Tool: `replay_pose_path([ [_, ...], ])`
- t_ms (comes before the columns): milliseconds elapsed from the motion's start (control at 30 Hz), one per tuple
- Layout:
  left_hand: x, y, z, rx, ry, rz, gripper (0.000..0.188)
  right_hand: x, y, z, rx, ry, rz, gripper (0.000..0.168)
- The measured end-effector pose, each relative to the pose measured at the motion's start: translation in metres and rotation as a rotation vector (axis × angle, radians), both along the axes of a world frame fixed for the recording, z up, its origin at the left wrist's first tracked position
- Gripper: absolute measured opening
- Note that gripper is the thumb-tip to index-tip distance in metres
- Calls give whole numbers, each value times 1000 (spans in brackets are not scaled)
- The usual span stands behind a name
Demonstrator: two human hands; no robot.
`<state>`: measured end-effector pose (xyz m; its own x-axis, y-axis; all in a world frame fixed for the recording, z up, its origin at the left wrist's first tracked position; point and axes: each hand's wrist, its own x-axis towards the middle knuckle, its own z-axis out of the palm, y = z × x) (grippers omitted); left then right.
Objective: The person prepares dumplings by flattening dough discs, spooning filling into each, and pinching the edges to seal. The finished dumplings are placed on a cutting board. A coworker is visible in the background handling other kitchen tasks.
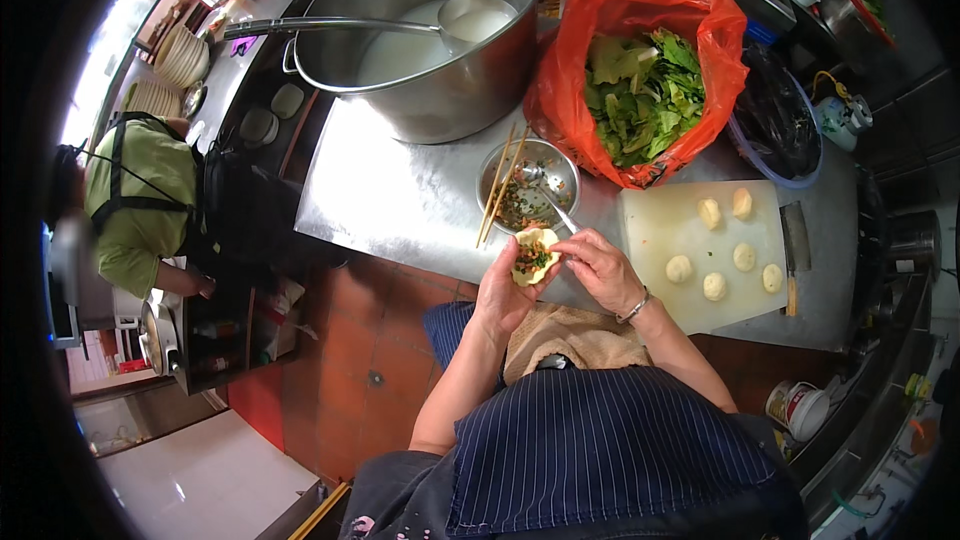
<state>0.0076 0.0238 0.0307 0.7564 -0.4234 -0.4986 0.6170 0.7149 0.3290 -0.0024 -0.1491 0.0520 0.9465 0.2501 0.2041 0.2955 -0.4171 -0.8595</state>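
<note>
My left hand (pixel 499 289) cradles a cupped dough wrapper (pixel 545 238) above the counter's front edge. Chopped filling (pixel 531 258) in green and orange fills its middle. The fingertips of my right hand (pixel 600 266) pinch the wrapper's right rim. Just beyond both hands stands a steel bowl (pixel 574 191) with more of this filling. A metal spoon (pixel 556 206) leans in it, its handle ending close to my right fingers. Two wooden chopsticks (pixel 501 184) lie across the bowl's left side.
To the right, a white cutting board (pixel 652 217) carries several dough pieces (pixel 679 269), beside a cleaver (pixel 795 236). Behind are a red plastic bag (pixel 559 101) of leafy greens and a large steel pot (pixel 465 101) with a ladle (pixel 337 25). A person (pixel 142 202) in green stands at left.
</note>
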Motion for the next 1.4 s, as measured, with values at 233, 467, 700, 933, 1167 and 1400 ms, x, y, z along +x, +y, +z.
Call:
replay_pose_path([
  [233,-24,-8,-3,21,89,-108,36,-24,-16,-31,47,-14,19,21],
  [467,-30,-16,1,29,52,-127,34,-34,-17,-23,135,90,-114,19],
  [700,-29,-24,6,60,38,-129,33,-34,-27,-18,231,140,-78,16],
  [933,-30,-34,12,92,-61,-151,31,-33,-27,-20,336,76,-184,12],
  [1167,-28,-41,20,132,-98,-157,29,-34,-23,-14,512,275,-352,11],
  [1400,-27,-49,29,216,-166,-179,28,-33,-28,-21,454,295,-327,10],
])
